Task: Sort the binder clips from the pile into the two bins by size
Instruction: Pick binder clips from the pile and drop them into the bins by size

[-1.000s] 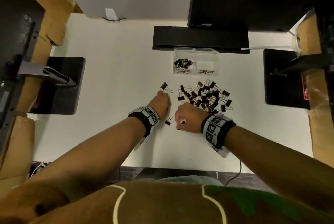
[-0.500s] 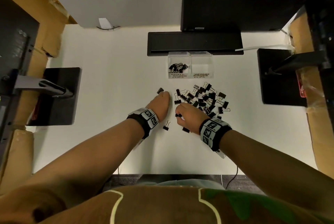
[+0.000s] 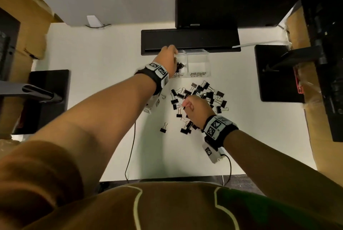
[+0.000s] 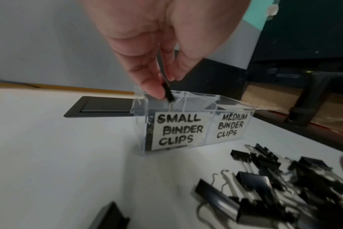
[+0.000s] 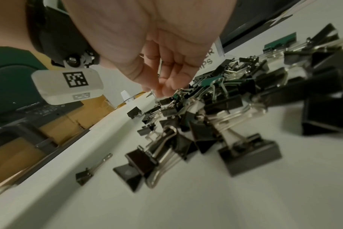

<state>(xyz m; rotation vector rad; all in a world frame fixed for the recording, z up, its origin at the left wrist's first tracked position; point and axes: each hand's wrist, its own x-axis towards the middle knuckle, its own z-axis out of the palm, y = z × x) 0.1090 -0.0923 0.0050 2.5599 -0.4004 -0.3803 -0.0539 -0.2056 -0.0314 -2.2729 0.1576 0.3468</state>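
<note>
Two clear bins stand side by side at the back. The small bin [image 3: 181, 57] [image 4: 178, 131] holds several black clips; the medium bin [image 3: 198, 62] [image 4: 231, 127] looks empty. My left hand [image 3: 171, 57] [image 4: 166, 86] hovers over the small bin's open top and pinches a small black binder clip [image 4: 168, 93] between thumb and finger. In front of the bins lies the pile of binder clips [image 3: 202, 94] [image 5: 215, 108]. My right hand [image 3: 186, 106] [image 5: 159, 91] sits at the pile's left edge, fingertips pinched on a small clip's wire handle.
A lone small clip [image 3: 163, 128] [image 5: 86, 175] lies nearer the front, left of the pile. A black strip [image 3: 189, 41] and a monitor [image 3: 222, 7] sit behind the bins. Black stand bases flank the table at left [image 3: 50, 99] and right [image 3: 274, 73].
My left hand has left the table beside the pile and reached forward over the small bin with a clip. My right hand has shifted a little into the pile's left edge.
</note>
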